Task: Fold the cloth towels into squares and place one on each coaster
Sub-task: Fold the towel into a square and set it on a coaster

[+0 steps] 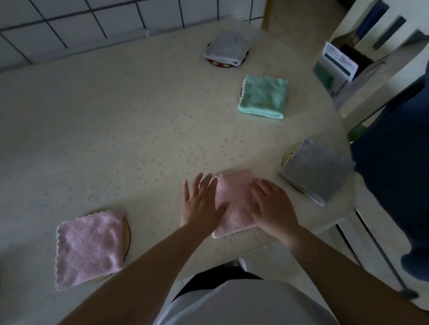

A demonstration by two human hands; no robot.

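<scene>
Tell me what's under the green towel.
A coaster: only a thin dark rim peeks out at the left edge of the green towel, with another sliver at its front. The rest, including any pattern, is covered.

No legible text; print on white box [340,59] too blurred.

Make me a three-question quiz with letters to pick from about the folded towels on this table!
1. Where do both hands lie?
A. on the mint-green fluffy folded towel
B. on the plain pink folded cloth towel
C. on the tiled wall

2. How many folded towels show?
A. three
B. five
C. seven

3. How are the fingers?
A. straight, flat
B. fists
C. pinching

Answers:
B, left hand and right hand rest on the plain pink folded cloth towel.
B, two pink, two grey, one green.
A, fingers spread flat on the cloth.
</scene>
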